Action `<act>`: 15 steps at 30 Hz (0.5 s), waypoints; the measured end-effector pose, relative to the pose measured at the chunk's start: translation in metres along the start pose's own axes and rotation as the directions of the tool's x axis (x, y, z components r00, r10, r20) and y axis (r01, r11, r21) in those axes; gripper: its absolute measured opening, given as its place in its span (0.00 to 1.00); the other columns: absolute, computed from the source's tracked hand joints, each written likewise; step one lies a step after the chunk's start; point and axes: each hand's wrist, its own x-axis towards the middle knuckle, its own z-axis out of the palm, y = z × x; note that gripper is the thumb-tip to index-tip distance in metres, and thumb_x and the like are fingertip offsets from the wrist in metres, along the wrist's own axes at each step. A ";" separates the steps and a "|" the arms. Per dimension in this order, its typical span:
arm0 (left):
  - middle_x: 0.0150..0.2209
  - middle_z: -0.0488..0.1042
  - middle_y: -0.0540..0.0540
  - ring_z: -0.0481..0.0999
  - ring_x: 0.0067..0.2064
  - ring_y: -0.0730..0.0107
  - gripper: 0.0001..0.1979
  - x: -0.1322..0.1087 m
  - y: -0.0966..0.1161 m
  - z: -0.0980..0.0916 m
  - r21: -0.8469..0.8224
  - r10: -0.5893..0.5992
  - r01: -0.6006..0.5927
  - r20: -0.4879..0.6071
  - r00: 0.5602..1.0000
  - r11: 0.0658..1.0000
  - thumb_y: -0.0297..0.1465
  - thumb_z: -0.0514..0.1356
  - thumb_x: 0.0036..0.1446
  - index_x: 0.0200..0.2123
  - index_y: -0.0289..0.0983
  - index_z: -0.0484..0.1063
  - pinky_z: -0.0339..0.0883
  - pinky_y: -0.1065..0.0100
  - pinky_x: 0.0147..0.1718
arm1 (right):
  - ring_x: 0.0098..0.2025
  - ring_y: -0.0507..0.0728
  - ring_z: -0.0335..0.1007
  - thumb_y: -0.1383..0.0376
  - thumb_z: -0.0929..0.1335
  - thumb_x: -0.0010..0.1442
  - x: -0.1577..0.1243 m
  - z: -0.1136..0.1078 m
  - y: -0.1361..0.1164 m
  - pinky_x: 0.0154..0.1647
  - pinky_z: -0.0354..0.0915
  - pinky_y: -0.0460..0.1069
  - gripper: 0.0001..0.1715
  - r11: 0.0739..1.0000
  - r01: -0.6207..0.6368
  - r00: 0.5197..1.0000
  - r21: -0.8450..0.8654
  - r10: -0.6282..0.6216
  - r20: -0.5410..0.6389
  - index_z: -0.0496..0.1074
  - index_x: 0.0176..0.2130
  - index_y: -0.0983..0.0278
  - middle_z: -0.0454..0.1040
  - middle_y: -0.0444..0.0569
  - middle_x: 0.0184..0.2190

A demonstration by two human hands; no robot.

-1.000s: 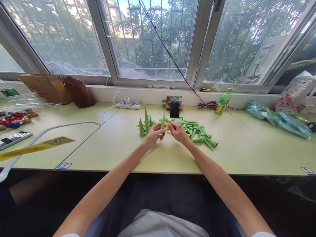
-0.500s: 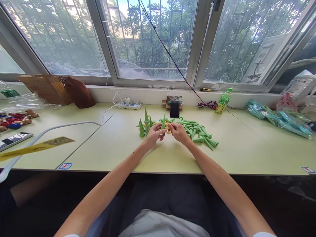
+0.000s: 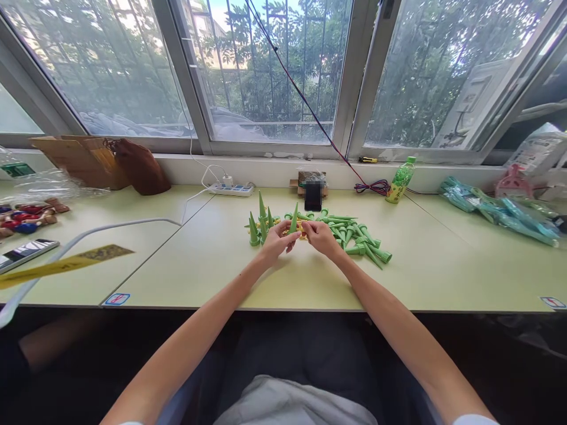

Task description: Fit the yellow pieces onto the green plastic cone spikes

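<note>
My left hand is closed around the base of a green cone that points upward. My right hand is pinched at the same cone's base, touching the left fingertips; a small yellow part shows between them. Left of my hands, three green cones stand upright on the pale green table. To the right lies a loose pile of green cones on their sides.
A black phone stands behind the pile. A power strip, a green bottle, a brown bag, a cardboard box and teal packets line the back. A yellow strip and white cable lie left.
</note>
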 end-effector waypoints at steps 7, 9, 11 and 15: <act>0.32 0.72 0.51 0.63 0.18 0.83 0.19 0.000 -0.001 0.001 0.082 0.076 -0.077 0.013 0.997 0.994 0.38 0.72 0.46 0.40 0.37 0.75 0.55 0.72 0.15 | 0.20 0.52 0.55 0.34 0.58 0.62 0.001 0.002 0.005 0.22 0.53 0.48 0.37 0.999 -0.026 1.000 0.040 0.026 0.008 0.60 0.21 0.60 0.59 0.43 0.15; 0.33 0.72 0.50 0.63 0.18 0.84 0.18 0.000 -0.001 0.002 0.117 0.087 -0.087 0.003 0.996 0.989 0.38 0.72 0.47 0.40 0.37 0.75 0.54 0.73 0.14 | 0.20 0.52 0.55 0.33 0.58 0.61 0.002 0.002 0.006 0.22 0.53 0.48 0.37 0.999 -0.032 0.999 0.044 0.032 0.010 0.60 0.21 0.60 0.59 0.43 0.15; 0.33 0.73 0.50 0.63 0.18 0.84 0.17 -0.001 -0.001 0.002 0.142 0.091 -0.089 -0.012 0.996 0.986 0.37 0.72 0.47 0.39 0.37 0.75 0.53 0.73 0.14 | 0.20 0.52 0.56 0.33 0.58 0.61 0.002 0.003 0.008 0.22 0.54 0.48 0.38 0.998 -0.037 0.999 0.046 0.036 0.009 0.59 0.21 0.60 0.60 0.43 0.15; 0.33 0.73 0.50 0.64 0.19 0.84 0.17 -0.001 0.000 0.003 0.146 0.105 -0.101 -0.022 0.994 0.984 0.36 0.73 0.46 0.37 0.37 0.75 0.54 0.73 0.15 | 0.20 0.52 0.57 0.34 0.56 0.63 0.002 0.004 0.008 0.23 0.55 0.48 0.38 0.999 -0.041 0.999 0.027 0.041 0.002 0.59 0.21 0.60 0.60 0.43 0.15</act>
